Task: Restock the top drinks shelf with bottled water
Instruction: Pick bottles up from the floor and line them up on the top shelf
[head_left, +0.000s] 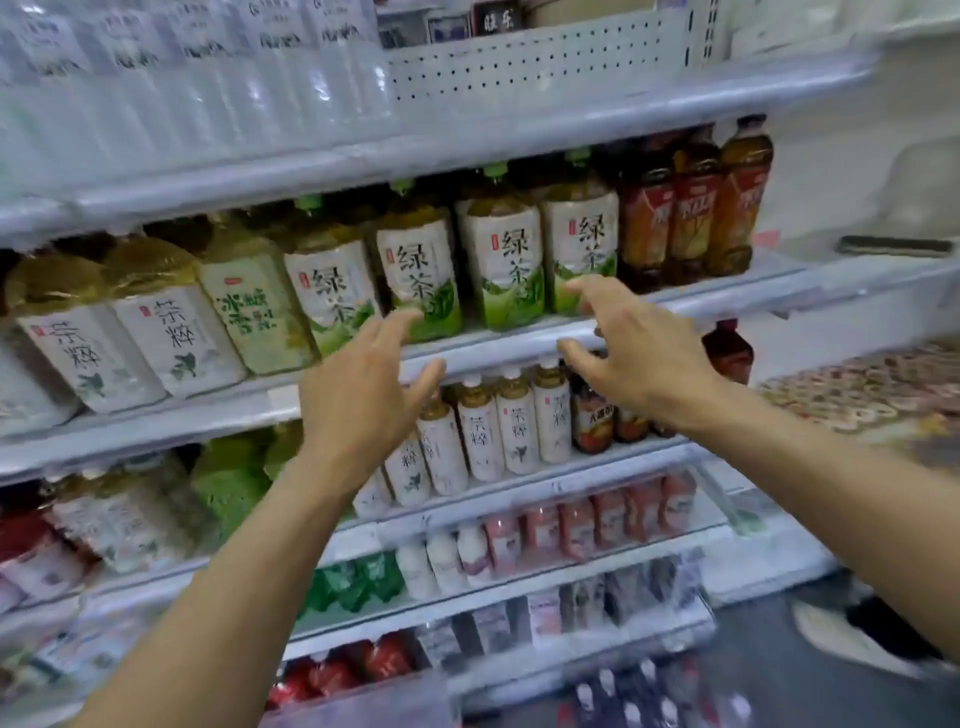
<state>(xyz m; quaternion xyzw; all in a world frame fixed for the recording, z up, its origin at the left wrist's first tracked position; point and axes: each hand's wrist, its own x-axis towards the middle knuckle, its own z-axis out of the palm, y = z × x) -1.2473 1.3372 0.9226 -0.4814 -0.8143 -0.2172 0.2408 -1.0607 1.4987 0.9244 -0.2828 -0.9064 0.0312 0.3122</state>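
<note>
Up on the white top shelf (467, 140), packed along its left part: blurred bottled water (182, 78). To the right of it, perforated back panel (519, 62). One shelf down, green tea bottles (498, 260) beside red-labelled bottles (691, 208). In front of that shelf's edge, left hand (358, 405) and right hand (639, 358), both with fingers spread wide, holding nothing. Below, more white shelves crowded with small drinks. At lower right, dark floor (779, 686) and a white shoe (841, 639).

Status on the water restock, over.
Left hand open, empty. Right hand open, empty. Water bottles stand at top shelf's left; none in hand. No obstruction seen.
</note>
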